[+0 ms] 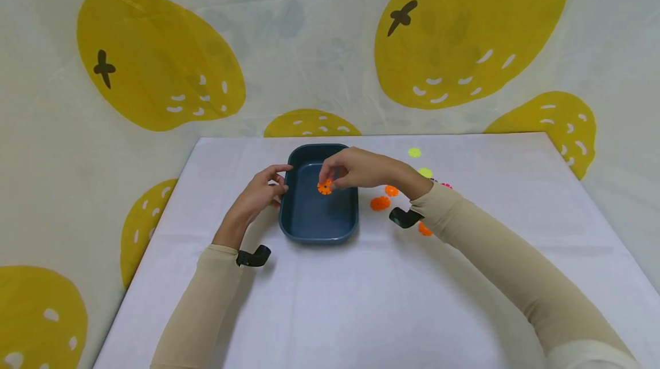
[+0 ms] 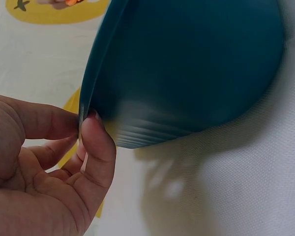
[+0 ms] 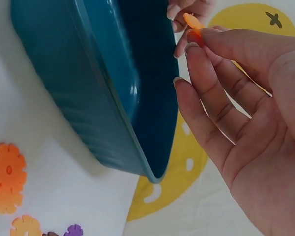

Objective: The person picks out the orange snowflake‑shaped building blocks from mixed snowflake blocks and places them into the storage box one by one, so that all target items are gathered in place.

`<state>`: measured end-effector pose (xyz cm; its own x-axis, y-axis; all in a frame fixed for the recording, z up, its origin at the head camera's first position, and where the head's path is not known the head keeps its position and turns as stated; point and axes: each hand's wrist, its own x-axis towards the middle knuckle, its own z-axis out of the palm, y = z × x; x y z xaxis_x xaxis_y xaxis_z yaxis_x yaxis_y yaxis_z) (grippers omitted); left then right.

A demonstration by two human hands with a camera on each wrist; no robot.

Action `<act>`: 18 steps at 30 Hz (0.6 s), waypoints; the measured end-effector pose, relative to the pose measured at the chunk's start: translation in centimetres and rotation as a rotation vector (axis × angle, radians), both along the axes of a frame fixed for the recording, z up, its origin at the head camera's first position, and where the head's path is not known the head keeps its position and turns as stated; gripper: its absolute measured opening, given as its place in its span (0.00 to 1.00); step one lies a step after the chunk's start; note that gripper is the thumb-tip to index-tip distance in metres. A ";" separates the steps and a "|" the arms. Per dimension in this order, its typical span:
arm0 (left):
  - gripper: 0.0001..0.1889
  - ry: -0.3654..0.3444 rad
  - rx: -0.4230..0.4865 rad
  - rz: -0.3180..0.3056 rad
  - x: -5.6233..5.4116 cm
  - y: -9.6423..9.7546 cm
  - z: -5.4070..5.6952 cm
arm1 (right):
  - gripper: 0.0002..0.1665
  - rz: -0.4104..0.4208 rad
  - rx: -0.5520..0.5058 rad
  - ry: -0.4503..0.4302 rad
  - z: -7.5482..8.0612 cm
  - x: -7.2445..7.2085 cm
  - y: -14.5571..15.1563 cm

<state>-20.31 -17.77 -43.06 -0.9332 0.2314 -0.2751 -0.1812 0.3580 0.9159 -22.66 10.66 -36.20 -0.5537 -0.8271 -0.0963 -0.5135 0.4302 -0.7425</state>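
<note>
A dark blue rectangular tray (image 1: 318,223) stands on the white cloth. My left hand (image 1: 258,192) pinches the tray's left rim between thumb and fingers, which the left wrist view shows close up. Over the inside of the tray, my right hand (image 1: 363,167) holds an orange notched plastic disc (image 1: 325,187), a flower-shaped connecting piece, between thumb and fingertips. In the right wrist view the orange disc (image 3: 192,22) stands out past the fingertips, above the rim. No other piece shows on the visible tray floor.
Right of the tray lie orange discs (image 1: 380,203), partly under the right forearm, and another orange disc (image 1: 425,228). Farther back are yellow-green discs (image 1: 415,152). A purple disc (image 3: 74,230) shows in the right wrist view. A fruit-patterned curtain (image 1: 309,42) hangs behind the table.
</note>
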 end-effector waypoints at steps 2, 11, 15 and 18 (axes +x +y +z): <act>0.27 -0.001 -0.003 0.000 0.0 0.0 0.0 | 0.12 0.012 0.006 -0.003 -0.2 -0.1 -0.4; 0.26 0.012 0.010 -0.007 0.0 -0.1 -0.1 | 0.11 0.052 0.032 -0.031 -1.1 -0.3 -1.6; 0.26 0.006 0.013 -0.009 0.0 0.0 -0.1 | 0.11 0.076 0.044 -0.032 -1.5 -0.4 -1.9; 0.26 0.003 0.011 -0.004 0.1 0.0 0.0 | 0.11 0.092 0.052 -0.034 -1.7 -0.6 -2.3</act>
